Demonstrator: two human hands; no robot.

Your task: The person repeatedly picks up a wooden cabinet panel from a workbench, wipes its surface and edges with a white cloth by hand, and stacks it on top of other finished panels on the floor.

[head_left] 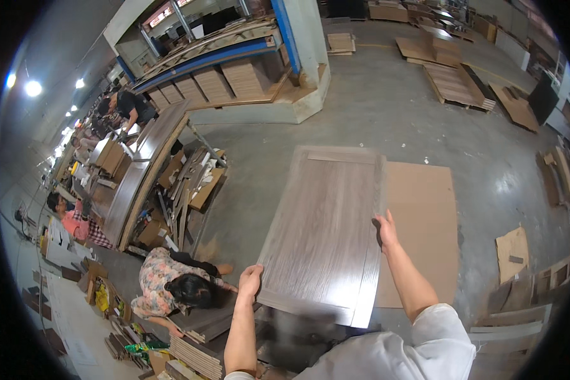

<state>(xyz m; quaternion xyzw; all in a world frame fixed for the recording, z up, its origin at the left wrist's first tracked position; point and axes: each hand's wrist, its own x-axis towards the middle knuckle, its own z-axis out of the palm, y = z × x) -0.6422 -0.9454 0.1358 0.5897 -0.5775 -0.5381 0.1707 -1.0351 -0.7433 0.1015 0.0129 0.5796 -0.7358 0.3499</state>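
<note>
A large grey-brown wood-grain cabinet door (323,221) with a framed border hangs tilted in front of me, carried between both hands. My left hand (251,280) is closed around its left edge near the lower corner. On the opposite edge, higher up, my right hand (387,231) grips the door, its fingertips partly hidden behind it. Beyond the right edge a flat brown cardboard sheet (424,234) lies on the floor, partly covered by the door in this view. A dark blurred shape shows below the door's near end; I cannot make out what it is.
A person in a floral shirt (164,278) crouches close to my left, beside stacked strips (196,356). A long workbench (152,158) with people at it runs along the left. A pillar (310,69) stands ahead. Panel stacks (456,85) and a cardboard piece (512,253) lie to the right.
</note>
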